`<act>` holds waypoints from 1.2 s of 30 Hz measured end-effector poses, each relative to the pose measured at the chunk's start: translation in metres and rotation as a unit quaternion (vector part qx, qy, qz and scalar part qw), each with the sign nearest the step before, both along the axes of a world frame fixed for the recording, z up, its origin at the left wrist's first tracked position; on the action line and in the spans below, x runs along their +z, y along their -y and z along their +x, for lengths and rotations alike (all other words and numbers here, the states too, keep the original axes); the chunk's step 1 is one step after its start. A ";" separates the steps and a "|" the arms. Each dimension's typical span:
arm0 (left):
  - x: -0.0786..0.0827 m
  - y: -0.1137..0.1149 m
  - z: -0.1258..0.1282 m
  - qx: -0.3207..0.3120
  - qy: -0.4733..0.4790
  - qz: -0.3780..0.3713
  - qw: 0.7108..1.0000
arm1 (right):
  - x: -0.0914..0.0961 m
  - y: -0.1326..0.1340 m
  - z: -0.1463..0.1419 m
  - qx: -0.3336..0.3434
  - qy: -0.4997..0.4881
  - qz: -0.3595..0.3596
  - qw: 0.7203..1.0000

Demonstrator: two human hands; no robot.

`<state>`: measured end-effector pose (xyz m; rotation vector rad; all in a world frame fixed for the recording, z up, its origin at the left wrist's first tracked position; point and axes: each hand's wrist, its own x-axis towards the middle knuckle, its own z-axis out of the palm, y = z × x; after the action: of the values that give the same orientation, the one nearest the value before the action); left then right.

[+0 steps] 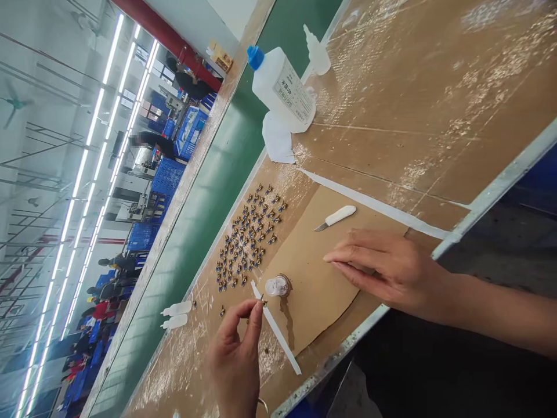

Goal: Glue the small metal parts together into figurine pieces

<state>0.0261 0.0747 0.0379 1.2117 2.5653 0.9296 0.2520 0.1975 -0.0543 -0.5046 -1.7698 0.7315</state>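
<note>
My left hand is low in the view, its thumb and forefinger pinched on a tiny brass part above a white strip. My right hand lies flat, palm down, on a sheet of brown cardboard, fingers stretched out together and holding nothing. A small clear glue pot stands between the hands. Several small brass-and-blue parts stand in rows beyond it. A white-handled knife lies just past my right fingertips.
A big white bottle with a blue cap and a small dropper bottle stand further along the taped bench. Two more dropper bottles lie by the green belt. Other people work beside blue crates beyond.
</note>
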 end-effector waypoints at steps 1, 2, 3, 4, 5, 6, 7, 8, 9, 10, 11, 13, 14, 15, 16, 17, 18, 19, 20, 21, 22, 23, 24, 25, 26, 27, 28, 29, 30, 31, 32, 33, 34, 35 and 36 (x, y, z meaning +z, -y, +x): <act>0.001 -0.005 0.001 -0.020 -0.031 -0.012 0.999 | 0.000 0.000 0.000 0.001 0.000 -0.002 1.000; 0.002 -0.009 0.002 -0.039 -0.058 -0.022 0.997 | 0.000 0.000 0.001 0.001 0.000 -0.002 1.000; 0.003 -0.014 0.002 -0.058 -0.078 -0.029 0.995 | 0.001 0.000 0.001 0.001 0.001 -0.003 1.000; 0.003 -0.019 0.003 -0.073 -0.094 -0.030 0.992 | 0.001 0.000 0.001 0.000 0.002 -0.003 1.000; 0.004 -0.023 0.004 -0.083 -0.107 -0.028 0.990 | 0.001 0.000 0.001 0.000 0.003 -0.003 1.000; 0.004 -0.027 0.005 -0.091 -0.116 -0.027 0.989 | 0.001 0.000 0.001 -0.001 0.004 -0.003 1.000; 0.004 -0.029 0.006 -0.098 -0.123 -0.028 0.987 | 0.001 0.000 0.001 -0.002 0.004 -0.003 1.000; 0.003 -0.032 0.006 -0.103 -0.128 -0.031 0.986 | 0.001 0.000 0.001 -0.003 0.003 -0.004 1.000; 0.003 -0.033 0.006 -0.108 -0.133 -0.034 0.985 | 0.000 0.000 0.001 -0.003 0.002 -0.005 1.000; 0.002 -0.034 0.006 -0.112 -0.137 -0.038 0.983 | 0.000 0.000 0.001 -0.003 0.000 -0.007 1.000; 0.002 -0.035 0.006 -0.116 -0.141 -0.042 0.982 | 0.000 0.000 0.001 -0.003 0.000 -0.008 1.000; 0.001 -0.036 0.004 -0.120 -0.149 -0.049 0.980 | 0.000 0.000 0.002 -0.003 0.001 -0.011 1.000; 0.001 -0.036 0.003 -0.122 -0.153 -0.054 0.979 | 0.000 0.000 0.002 -0.002 0.002 -0.012 1.000; 0.000 -0.036 0.002 -0.124 -0.158 -0.060 0.978 | 0.000 0.000 0.002 -0.002 0.002 -0.013 1.000; 0.000 -0.036 0.001 -0.127 -0.161 -0.065 0.977 | 0.000 0.000 0.003 -0.002 0.002 -0.014 1.000; 0.000 -0.036 0.000 -0.131 -0.164 -0.070 0.975 | 0.001 0.000 0.003 -0.001 0.001 -0.014 1.000; 0.000 -0.036 0.000 -0.135 -0.167 -0.073 0.974 | 0.001 0.000 0.003 -0.001 -0.001 -0.014 1.000; 0.001 -0.036 0.000 -0.138 -0.170 -0.074 0.973 | 0.001 -0.001 0.003 -0.001 -0.003 -0.014 1.000; 0.001 -0.037 0.000 -0.140 -0.173 -0.077 0.972 | 0.001 -0.001 0.003 -0.001 -0.003 -0.014 1.000; 0.002 -0.037 0.001 -0.142 -0.175 -0.081 0.971 | 0.001 -0.001 0.002 -0.001 -0.004 -0.014 1.000; 0.003 -0.037 0.003 -0.142 -0.176 -0.086 0.970 | 0.001 -0.001 0.002 -0.001 -0.003 -0.014 1.000; 0.004 -0.037 0.004 -0.143 -0.175 -0.093 0.970 | 0.001 -0.001 0.002 -0.001 -0.003 -0.014 1.000; 0.005 -0.037 0.005 -0.144 -0.173 -0.098 0.969 | 0.001 -0.001 0.002 -0.001 -0.003 -0.013 1.000; 0.005 -0.038 0.006 -0.145 -0.171 -0.103 0.969 | 0.001 0.000 0.002 0.000 -0.003 -0.013 1.000; 0.006 -0.038 0.007 -0.145 -0.171 -0.105 0.969 | 0.001 0.000 0.002 0.000 -0.004 -0.012 1.000; 0.006 -0.038 0.007 -0.144 -0.172 -0.104 0.969 | 0.001 0.000 0.003 0.000 -0.005 -0.011 1.000; 0.005 -0.038 0.007 -0.142 -0.172 -0.106 0.969 | 0.001 0.000 0.003 -0.001 -0.006 -0.011 1.000; 0.005 -0.039 0.007 -0.140 -0.173 -0.108 0.969 | 0.001 0.000 0.003 -0.001 -0.007 -0.010 1.000; 0.005 -0.039 0.007 -0.139 -0.171 -0.109 0.969 | 0.001 0.000 0.003 -0.001 -0.007 -0.011 1.000; 0.004 -0.040 0.007 -0.138 -0.169 -0.108 0.970 | 0.001 0.000 0.003 -0.001 -0.008 -0.011 1.000; 0.005 -0.039 0.007 -0.134 -0.165 -0.105 0.971 | 0.001 0.000 0.003 -0.001 -0.009 -0.012 1.000; 0.005 -0.038 0.007 -0.129 -0.158 -0.102 0.974 | 0.000 0.000 0.003 -0.001 -0.009 -0.013 1.000; 0.007 -0.037 0.007 -0.120 -0.151 -0.097 0.976 | 0.000 0.000 0.003 -0.001 -0.010 -0.013 1.000; 0.008 -0.034 0.007 -0.106 -0.142 -0.093 0.980 | 0.000 -0.001 0.003 -0.001 -0.010 -0.013 1.000; 0.010 -0.029 0.007 -0.087 -0.135 -0.088 0.983 | -0.001 -0.001 0.004 -0.001 -0.010 -0.012 1.000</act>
<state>0.0331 0.1039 0.0483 1.5703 2.6141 0.5227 0.2556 0.1982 -0.0550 -0.5135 -1.7431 0.7546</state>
